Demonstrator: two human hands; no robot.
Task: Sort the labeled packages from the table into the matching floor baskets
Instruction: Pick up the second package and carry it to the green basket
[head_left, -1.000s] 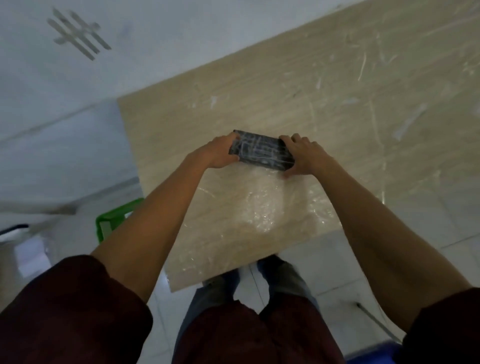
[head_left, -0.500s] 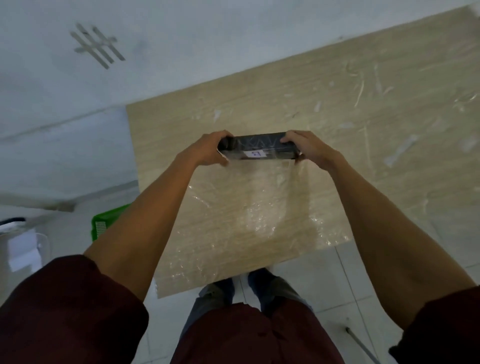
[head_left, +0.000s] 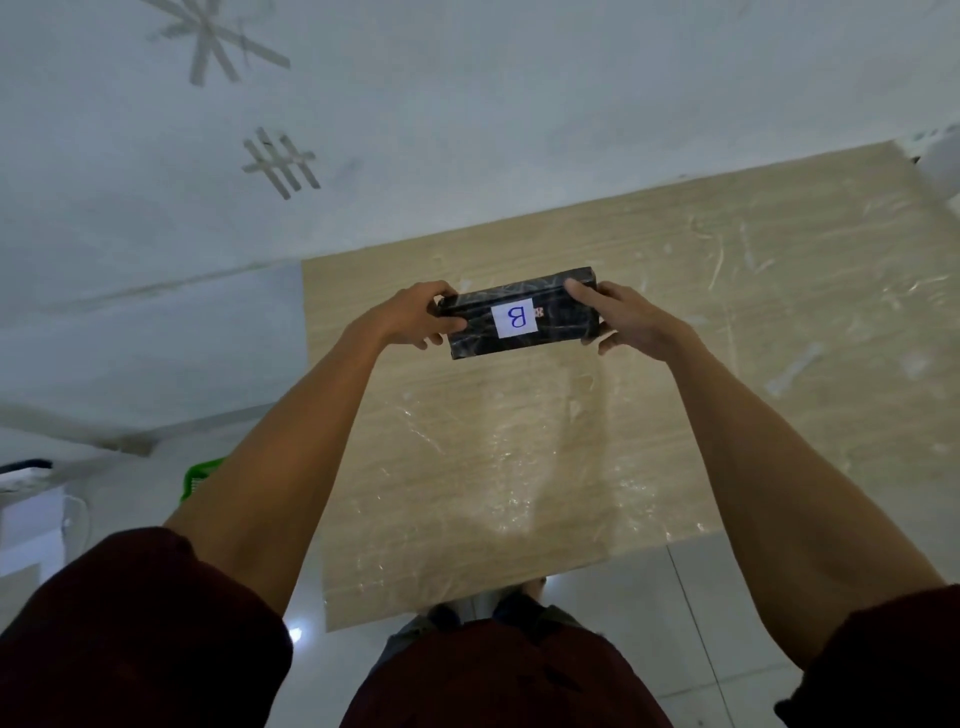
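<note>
A black wrapped package (head_left: 550, 332) is held up above the wooden table (head_left: 727, 322), its broad face tilted toward me. A white label (head_left: 514, 318) on that face carries a blue letter B, seen upside down. My left hand (head_left: 415, 317) grips the package's left end. My right hand (head_left: 623, 322) grips its right end, with one finger over the top edge. A corner of a green basket (head_left: 200, 475) shows on the floor to the left of the table, partly hidden behind my left forearm.
The table top is covered in shiny crinkled plastic film. A white wall with grey tape marks (head_left: 283, 163) rises behind it. Pale floor tiles (head_left: 675, 623) lie below the near edge, and a white object (head_left: 31, 499) stands at the far left.
Both hands have lifted the package off the table and turned it over, so the labelled face with the B now shows toward me. The view has tilted upward.
</note>
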